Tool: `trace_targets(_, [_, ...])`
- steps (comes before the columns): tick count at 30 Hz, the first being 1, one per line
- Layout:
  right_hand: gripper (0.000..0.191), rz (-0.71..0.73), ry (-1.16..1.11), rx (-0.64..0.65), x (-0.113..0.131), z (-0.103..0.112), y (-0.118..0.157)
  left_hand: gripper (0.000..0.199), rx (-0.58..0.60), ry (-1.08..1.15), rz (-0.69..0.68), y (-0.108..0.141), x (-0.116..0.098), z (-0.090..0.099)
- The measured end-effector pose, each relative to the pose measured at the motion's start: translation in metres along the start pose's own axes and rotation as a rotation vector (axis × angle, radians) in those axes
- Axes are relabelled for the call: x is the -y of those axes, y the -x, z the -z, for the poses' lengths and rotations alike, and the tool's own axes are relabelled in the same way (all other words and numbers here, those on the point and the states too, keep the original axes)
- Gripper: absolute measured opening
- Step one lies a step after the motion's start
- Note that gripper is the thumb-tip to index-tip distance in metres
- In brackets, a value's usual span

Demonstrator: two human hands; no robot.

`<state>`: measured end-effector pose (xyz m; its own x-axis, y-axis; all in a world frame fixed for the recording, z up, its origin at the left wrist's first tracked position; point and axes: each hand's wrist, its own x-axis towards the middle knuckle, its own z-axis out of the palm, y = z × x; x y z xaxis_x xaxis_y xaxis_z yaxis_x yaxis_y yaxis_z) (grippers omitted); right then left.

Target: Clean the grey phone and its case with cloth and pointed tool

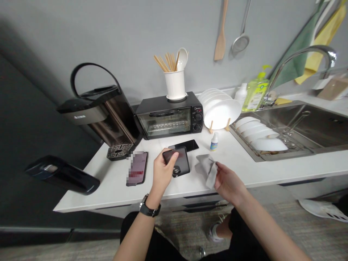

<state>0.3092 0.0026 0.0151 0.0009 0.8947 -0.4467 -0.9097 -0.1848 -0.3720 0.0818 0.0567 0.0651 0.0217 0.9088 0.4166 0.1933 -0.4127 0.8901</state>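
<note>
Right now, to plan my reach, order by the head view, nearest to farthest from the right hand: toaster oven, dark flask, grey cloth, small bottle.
1. Grey cloth: in the right hand.
2. Small bottle: beyond it.
3. Toaster oven: back, left.
4. Dark flask: far left.

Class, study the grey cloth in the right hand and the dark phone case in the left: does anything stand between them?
Nothing visible: only white countertop shows between the grey cloth and the dark phone case. The small bottle stands farther back. The left hand has its thumb over part of the case.
</note>
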Motion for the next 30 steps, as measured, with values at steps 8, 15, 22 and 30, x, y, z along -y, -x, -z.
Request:
trace_targets(8, [0.015,0.16,0.151,-0.081,-0.022,-0.03,0.018,0.025,0.033,0.018,0.029,0.013,0.028,-0.011])
trace_targets(15, [0.043,0.803,0.879,-0.013,-0.003,-0.037,0.015,0.028,0.166,0.094,0.042,0.015,0.037,-0.017])
trace_targets(22, [0.029,1.37,1.648,0.37,-0.006,-0.073,0.021,0.028,0.281,0.094,0.007,0.017,0.034,-0.027])
trace_targets(30, [0.026,1.675,1.779,0.787,-0.033,-0.084,-0.013,0.016,0.29,0.043,-0.055,0.006,0.037,-0.03])
